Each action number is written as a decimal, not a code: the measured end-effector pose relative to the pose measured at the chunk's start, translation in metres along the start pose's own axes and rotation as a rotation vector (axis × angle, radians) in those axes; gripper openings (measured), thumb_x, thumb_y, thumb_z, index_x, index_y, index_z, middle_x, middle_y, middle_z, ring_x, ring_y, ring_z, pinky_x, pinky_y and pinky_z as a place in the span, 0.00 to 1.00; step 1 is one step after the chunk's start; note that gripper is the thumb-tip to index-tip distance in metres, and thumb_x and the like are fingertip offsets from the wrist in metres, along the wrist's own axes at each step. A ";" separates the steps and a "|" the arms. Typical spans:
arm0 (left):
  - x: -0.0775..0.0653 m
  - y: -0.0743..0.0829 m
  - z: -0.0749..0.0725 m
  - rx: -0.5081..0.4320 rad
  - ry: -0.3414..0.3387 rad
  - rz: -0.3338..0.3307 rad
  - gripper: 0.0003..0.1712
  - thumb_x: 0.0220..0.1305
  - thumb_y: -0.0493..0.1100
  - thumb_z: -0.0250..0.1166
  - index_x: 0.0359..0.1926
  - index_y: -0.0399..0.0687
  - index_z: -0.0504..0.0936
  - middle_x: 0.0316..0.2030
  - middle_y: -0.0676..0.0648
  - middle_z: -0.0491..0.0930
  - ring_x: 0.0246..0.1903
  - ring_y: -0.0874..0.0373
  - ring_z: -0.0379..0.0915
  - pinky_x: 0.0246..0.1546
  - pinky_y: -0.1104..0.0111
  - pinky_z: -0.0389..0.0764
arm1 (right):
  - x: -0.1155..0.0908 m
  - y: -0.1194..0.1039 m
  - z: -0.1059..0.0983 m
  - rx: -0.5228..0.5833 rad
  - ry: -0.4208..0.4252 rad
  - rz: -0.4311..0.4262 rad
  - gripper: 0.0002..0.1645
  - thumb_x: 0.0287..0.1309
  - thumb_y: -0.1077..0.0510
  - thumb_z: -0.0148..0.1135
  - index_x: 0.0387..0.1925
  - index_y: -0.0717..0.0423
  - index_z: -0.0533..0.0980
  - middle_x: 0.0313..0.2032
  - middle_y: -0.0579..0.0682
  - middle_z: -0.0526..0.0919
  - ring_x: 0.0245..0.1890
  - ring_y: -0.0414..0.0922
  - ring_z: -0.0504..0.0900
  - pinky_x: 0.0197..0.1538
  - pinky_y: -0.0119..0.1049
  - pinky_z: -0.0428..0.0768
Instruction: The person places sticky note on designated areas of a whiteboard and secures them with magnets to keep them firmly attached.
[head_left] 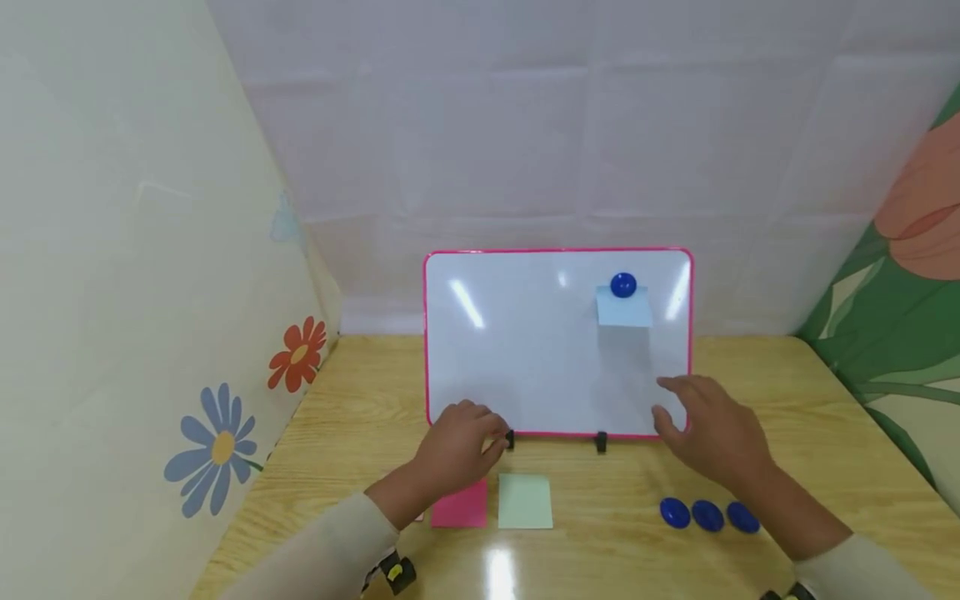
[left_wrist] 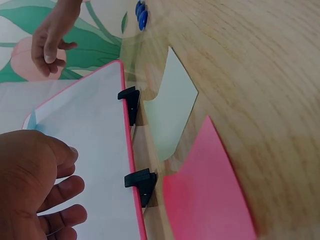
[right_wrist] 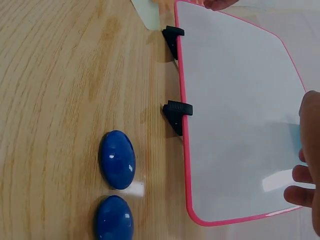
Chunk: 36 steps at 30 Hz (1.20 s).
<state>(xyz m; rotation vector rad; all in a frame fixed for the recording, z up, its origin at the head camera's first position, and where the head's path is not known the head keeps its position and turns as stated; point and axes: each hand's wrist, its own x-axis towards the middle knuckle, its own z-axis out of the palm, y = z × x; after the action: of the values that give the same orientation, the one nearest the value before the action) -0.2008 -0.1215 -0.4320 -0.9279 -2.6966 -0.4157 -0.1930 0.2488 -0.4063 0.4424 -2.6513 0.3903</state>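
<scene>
A whiteboard (head_left: pixel 525 350) with a pink frame stands upright on the table, propped on black clips (head_left: pixel 602 442). Near its top right, a blue round magnet (head_left: pixel 623 285) holds a light blue sticky note (head_left: pixel 624 310) against the surface. My left hand (head_left: pixel 461 446) hovers by the board's lower left corner, fingers loosely bent and holding nothing. Below it lie a pink sticky note (left_wrist: pixel 205 195) and a pale green one (head_left: pixel 525 502). At the board's lower right, my right hand (head_left: pixel 712 429) is in the air, thumb and fingers apart, with nothing between them.
Three blue magnets (head_left: pixel 707 516) lie in a row on the wooden table (head_left: pixel 600 558) at the right, near my right forearm. A white sheet hangs behind the board. Flower-patterned walls (head_left: pixel 222 447) stand on both sides.
</scene>
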 end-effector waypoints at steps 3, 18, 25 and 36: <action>-0.004 0.000 0.002 -0.002 -0.008 -0.002 0.05 0.67 0.45 0.71 0.41 0.52 0.88 0.37 0.56 0.85 0.37 0.58 0.76 0.41 0.62 0.75 | -0.004 0.004 0.001 0.010 0.010 -0.005 0.26 0.62 0.49 0.68 0.58 0.58 0.79 0.56 0.62 0.81 0.56 0.62 0.78 0.31 0.51 0.83; -0.016 0.000 0.017 -0.002 -0.061 -0.029 0.08 0.65 0.47 0.73 0.43 0.52 0.88 0.35 0.57 0.84 0.34 0.61 0.69 0.39 0.66 0.72 | -0.016 0.001 0.002 0.018 -0.065 0.020 0.27 0.63 0.49 0.69 0.59 0.58 0.78 0.57 0.64 0.79 0.58 0.64 0.77 0.29 0.50 0.83; -0.020 -0.001 0.022 -0.006 -0.052 -0.021 0.08 0.64 0.47 0.73 0.42 0.51 0.88 0.38 0.57 0.86 0.33 0.61 0.69 0.38 0.66 0.71 | -0.022 0.003 0.005 0.031 -0.101 0.047 0.27 0.65 0.47 0.67 0.60 0.56 0.78 0.58 0.63 0.79 0.60 0.65 0.75 0.36 0.59 0.82; -0.025 -0.002 0.027 0.023 -0.054 -0.009 0.08 0.63 0.47 0.74 0.40 0.51 0.87 0.37 0.57 0.86 0.35 0.60 0.72 0.42 0.65 0.73 | -0.030 0.004 0.009 0.035 -0.048 -0.007 0.25 0.61 0.50 0.68 0.57 0.57 0.80 0.54 0.62 0.82 0.56 0.62 0.79 0.30 0.54 0.83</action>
<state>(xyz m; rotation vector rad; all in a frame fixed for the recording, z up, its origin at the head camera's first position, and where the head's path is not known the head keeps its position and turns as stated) -0.1871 -0.1271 -0.4661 -0.9342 -2.7489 -0.3664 -0.1722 0.2571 -0.4280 0.4778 -2.6925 0.4300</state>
